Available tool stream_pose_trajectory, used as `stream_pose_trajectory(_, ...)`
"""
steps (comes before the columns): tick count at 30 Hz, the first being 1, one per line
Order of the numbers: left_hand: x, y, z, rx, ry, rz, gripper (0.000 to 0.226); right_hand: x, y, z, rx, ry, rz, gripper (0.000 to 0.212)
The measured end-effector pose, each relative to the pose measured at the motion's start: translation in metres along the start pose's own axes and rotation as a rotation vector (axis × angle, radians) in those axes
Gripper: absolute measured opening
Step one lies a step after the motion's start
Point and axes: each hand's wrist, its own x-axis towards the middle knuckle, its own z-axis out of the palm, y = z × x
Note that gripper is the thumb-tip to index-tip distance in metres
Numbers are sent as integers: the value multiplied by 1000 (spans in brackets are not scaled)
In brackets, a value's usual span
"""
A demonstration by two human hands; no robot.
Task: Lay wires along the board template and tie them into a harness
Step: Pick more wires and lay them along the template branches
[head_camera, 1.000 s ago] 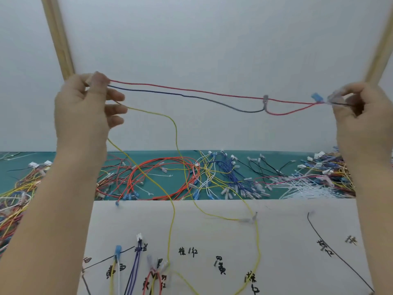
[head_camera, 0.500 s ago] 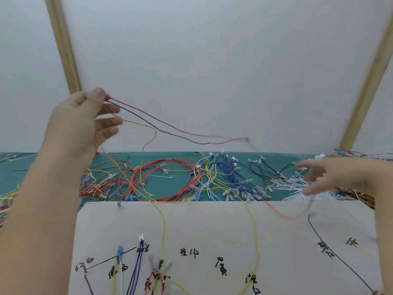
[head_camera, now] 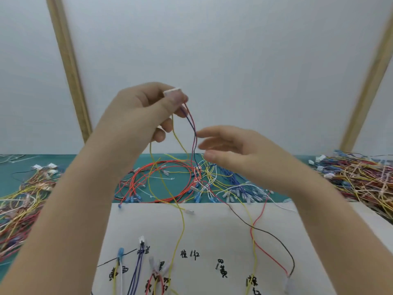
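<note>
My left hand (head_camera: 146,111) is raised over the table and pinches a small white connector (head_camera: 172,92), from which a red wire, a dark wire (head_camera: 194,135) and a yellow wire (head_camera: 180,226) hang down. The red wire (head_camera: 258,245) and the dark one trail across the white board template (head_camera: 204,231) to a clear terminal (head_camera: 289,284) at the lower right. My right hand (head_camera: 238,150) hovers just right of the hanging wires, fingers spread and holding nothing. Several short wires with connectors (head_camera: 136,267) lie on the template's handwritten labels.
Loose coils of red, yellow and blue wires (head_camera: 170,179) cover the green mat (head_camera: 102,167) behind the template. Tangled wire piles lie at the left (head_camera: 19,201) and right (head_camera: 361,177). A white wall with two wooden strips (head_camera: 68,69) stands behind.
My left hand moved right toward the centre with the connector. My right hand, which let go of the wires' far end, rose from the mat to beside them. That far end dropped onto the template.
</note>
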Motion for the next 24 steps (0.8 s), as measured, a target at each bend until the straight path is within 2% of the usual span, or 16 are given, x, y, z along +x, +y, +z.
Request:
stream_pose_trajectory(5,0,-1,5,-20,-66,-41,18,6,0,18,103,122,-69,14)
stream_pose_trajectory(9,1,-1,1,-24,-49,-15,16,7,3,7,260,286,-48,18)
stream_pose_trajectory(11,1,-2,0,61,-26,14,16,5,5,0,162,303,-37,18)
stream_pose_trajectory(13,1,-3,3,159,-24,61,16,3,9,-5,-52,254,-5,14)
stream_pose_trajectory(15,0,-3,7,210,-78,115,14,2,11,-5,-131,132,40,9)
stream_pose_trajectory(17,-2,-1,11,204,-144,153,11,0,12,-1,-44,-23,90,4)
stream_pose_trajectory(20,-4,3,15,154,-141,213,7,-1,14,5,80,-189,123,18)
stream_pose_trajectory(22,-4,7,13,88,-62,255,8,0,18,6,44,-221,118,21)
stream_pose_trajectory(24,-3,10,9,-2,33,262,9,3,28,4,-41,-122,127,17)
